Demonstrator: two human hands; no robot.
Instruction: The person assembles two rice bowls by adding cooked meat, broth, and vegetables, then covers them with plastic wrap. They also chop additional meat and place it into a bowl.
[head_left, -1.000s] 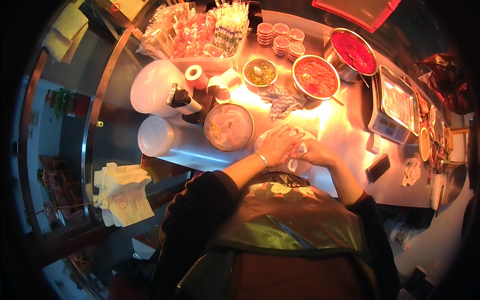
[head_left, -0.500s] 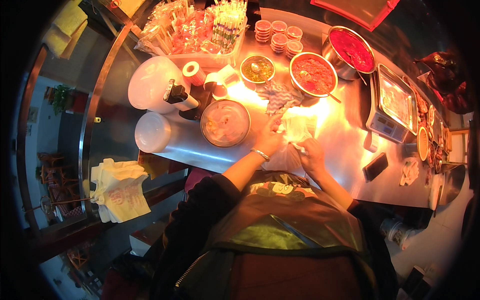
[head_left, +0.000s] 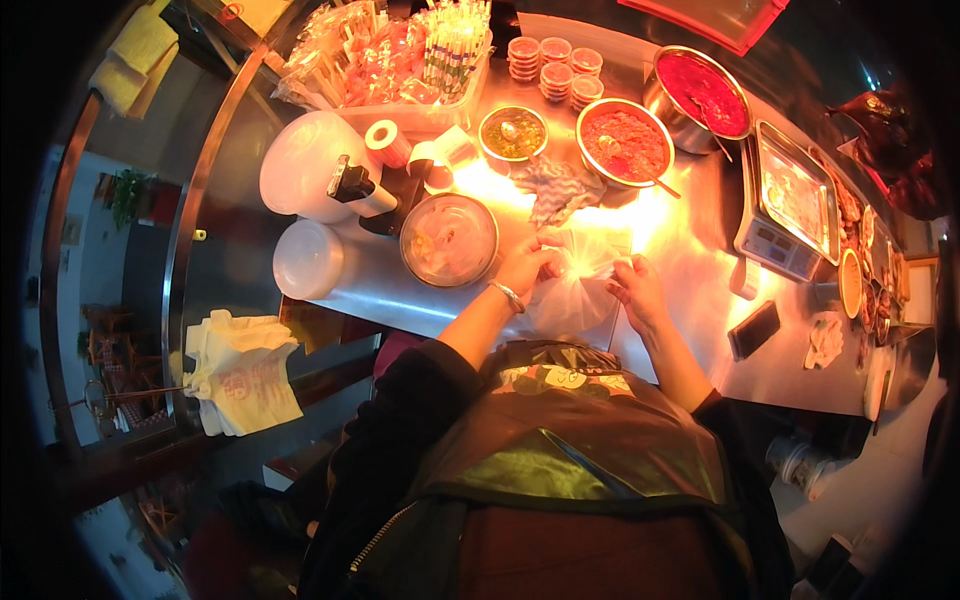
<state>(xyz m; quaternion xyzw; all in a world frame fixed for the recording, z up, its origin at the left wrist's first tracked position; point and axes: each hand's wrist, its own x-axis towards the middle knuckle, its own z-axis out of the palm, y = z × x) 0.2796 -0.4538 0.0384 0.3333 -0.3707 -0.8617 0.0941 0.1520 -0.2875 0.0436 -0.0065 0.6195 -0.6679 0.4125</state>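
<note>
Glowing whitish, a thin translucent plastic bag (head_left: 570,303) — creased at its far end — is pinched by the braceleted left hand (head_left: 527,270) and bare right hand (head_left: 641,290); glare obscures its inside.

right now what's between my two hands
A translucent plastic bag spans the stretch between the left hand and the right hand, as the head view shows.

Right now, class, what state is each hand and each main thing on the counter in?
Translucent plastic bag: creased, held at both sides
Left hand: pinching the bag
Right hand: pinching the bag
Striped cloth: crumpled
Green sauce bowl: uncovered
Red sauce bowl: uncovered
Tall steel pot: uncovered
Small plastic cups: stacked
Weighing scale: bearing a metal tray
</note>
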